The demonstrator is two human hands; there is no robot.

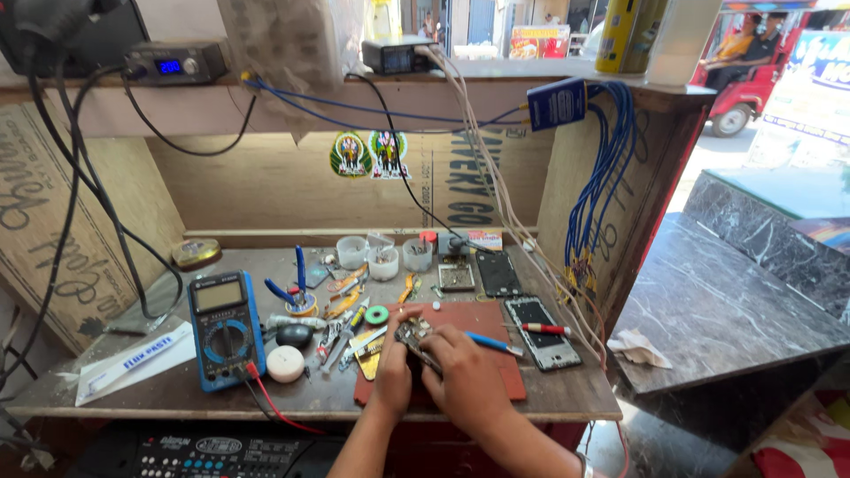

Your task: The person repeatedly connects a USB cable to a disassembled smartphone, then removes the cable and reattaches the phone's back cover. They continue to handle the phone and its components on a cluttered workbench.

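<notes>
Head view: both hands (434, 358) around a circuit board (413, 335).

One head-worn view looks down, fairly near, onto the workbench (567, 403).

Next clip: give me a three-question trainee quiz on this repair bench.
1. True or false: the blue multimeter lies left of the red mat.
2. What do the left hand and right hand hold? A) small circuit board B) pliers C) white cup
3. Fill in: a red-tipped tool lies across an opened ____.

Key: 1 true; 2 A; 3 phone.
</notes>
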